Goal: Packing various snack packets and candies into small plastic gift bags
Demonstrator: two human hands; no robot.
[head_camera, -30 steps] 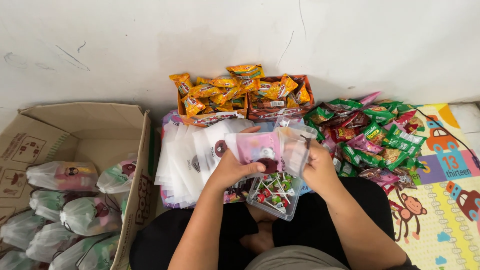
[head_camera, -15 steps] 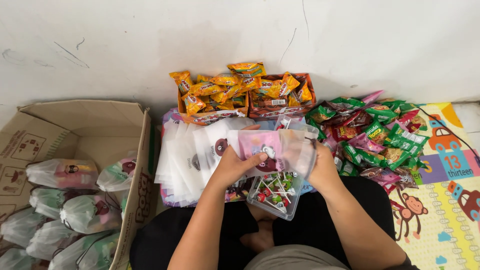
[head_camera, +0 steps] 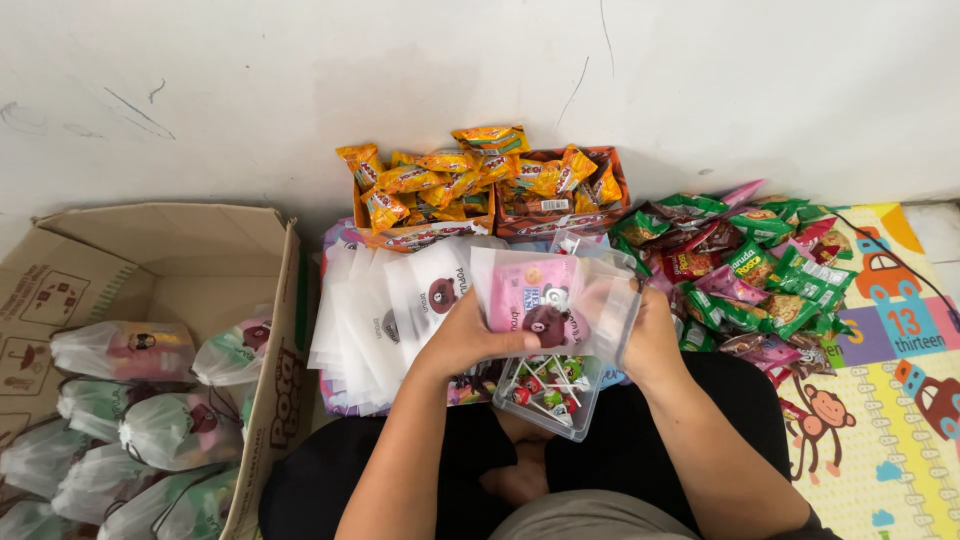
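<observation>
**Both hands on the frosted pouch**

The left hand (head_camera: 462,338) pinches the frosted pouch (head_camera: 555,303) at its near-left edge, while the right hand (head_camera: 652,335) grips its right end — so the pouch's long axis runs across between them. It hangs just above the clear lollipop tub (head_camera: 548,390), with the stack of empty pouches (head_camera: 385,305) to its left.

Scuffed white wall (head_camera: 250,90) with thin cracks, colourful children's play mat (head_camera: 900,400) on the floor, even daylight
</observation>
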